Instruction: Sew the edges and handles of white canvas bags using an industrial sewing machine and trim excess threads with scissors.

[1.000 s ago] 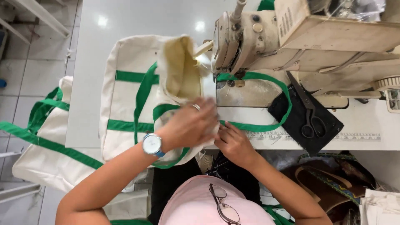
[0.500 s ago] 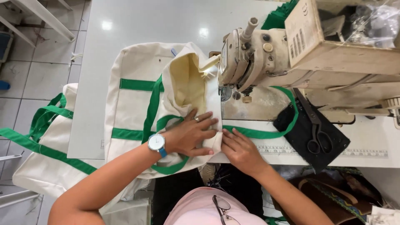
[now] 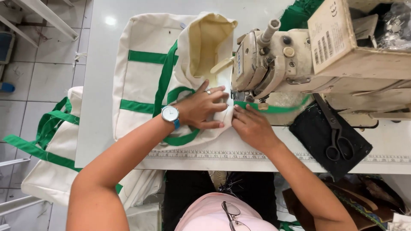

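A cream canvas tote bag with green straps lies on the white sewing table, its open mouth turned up beside the sewing machine. My left hand, with a wristwatch and a ring, presses flat on the bag's fabric just left of the needle. My right hand rests flat next to it, fingertips touching the bag's edge and the green strap that runs under the machine head. Neither hand grips anything; both press the cloth down.
Black scissors lie on a dark cloth right of the machine. A cardboard box sits on top of the machine. More cream and green bags hang off the table's left edge. A ruler strip runs along the front edge.
Both hands have slid the bag right and away from me, up to the needle. The left hand has flattened out on the fabric. The view has moved closer to the machine.
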